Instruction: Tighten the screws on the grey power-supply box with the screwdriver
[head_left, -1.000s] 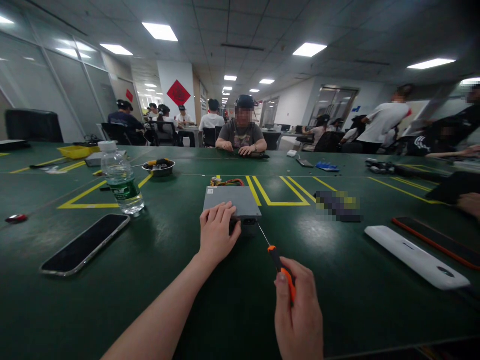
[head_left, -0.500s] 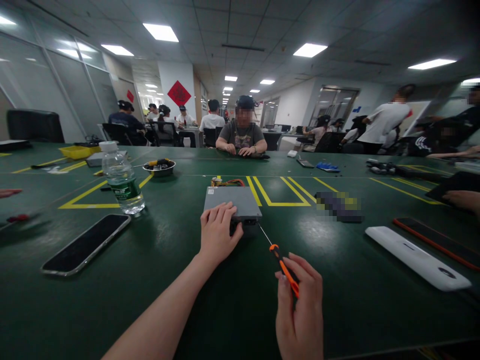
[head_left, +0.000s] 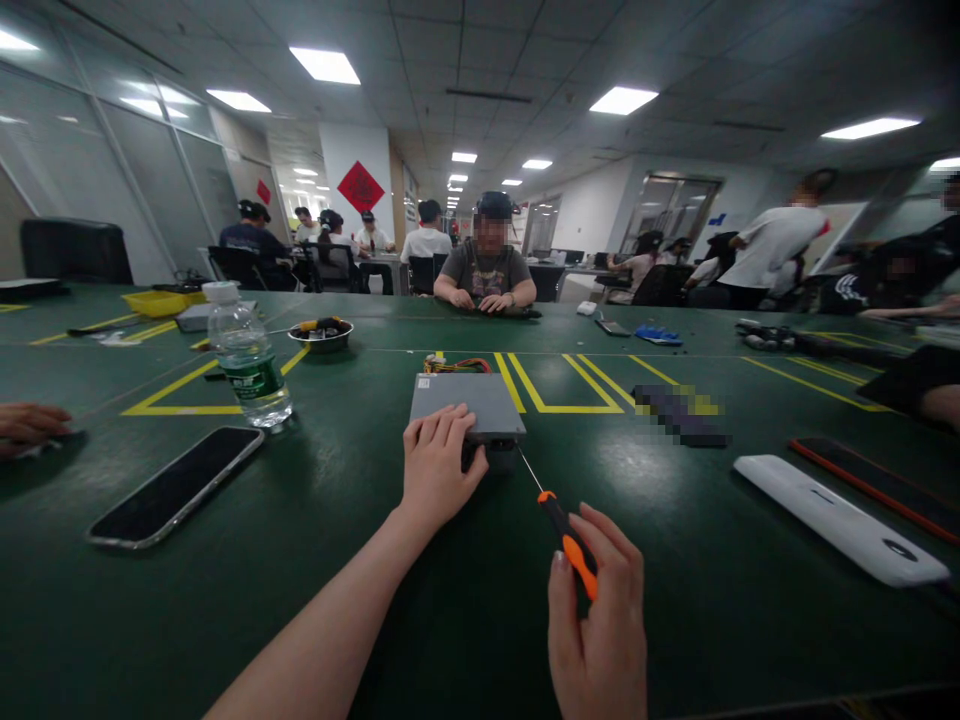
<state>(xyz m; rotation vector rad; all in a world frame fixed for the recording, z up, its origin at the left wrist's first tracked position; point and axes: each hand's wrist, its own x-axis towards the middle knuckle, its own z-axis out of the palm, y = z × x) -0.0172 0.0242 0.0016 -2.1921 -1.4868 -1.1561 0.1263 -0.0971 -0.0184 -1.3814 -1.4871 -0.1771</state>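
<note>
A grey metal computer power supply (head_left: 491, 398) lies on the green table, with multicoloured cables (head_left: 457, 364) at its far side. My left hand (head_left: 442, 455) grips its near left part, fingers on the top and thumb against the front face. Between the thumb and fingers of my right hand (head_left: 600, 600) is the orange-and-black handle of a screwdriver (head_left: 559, 525). Its thin shaft slants up and left, with the tip at the right end of the power supply's front face. Whether the tip sits in a screw is too small to tell.
A water bottle (head_left: 249, 360) and a phone (head_left: 176, 487) stand and lie to the left. Behind them is a metal bowl (head_left: 321, 338) holding tools. A white device (head_left: 836, 520) lies at right. A co-worker's hand (head_left: 30, 428) rests at the left edge; another person (head_left: 487, 265) sits opposite.
The screwdriver handle has turned about its axis in my right hand, showing a different side. At the left edge, a co-worker's hand has come further into view. My left hand stays on the power supply.
</note>
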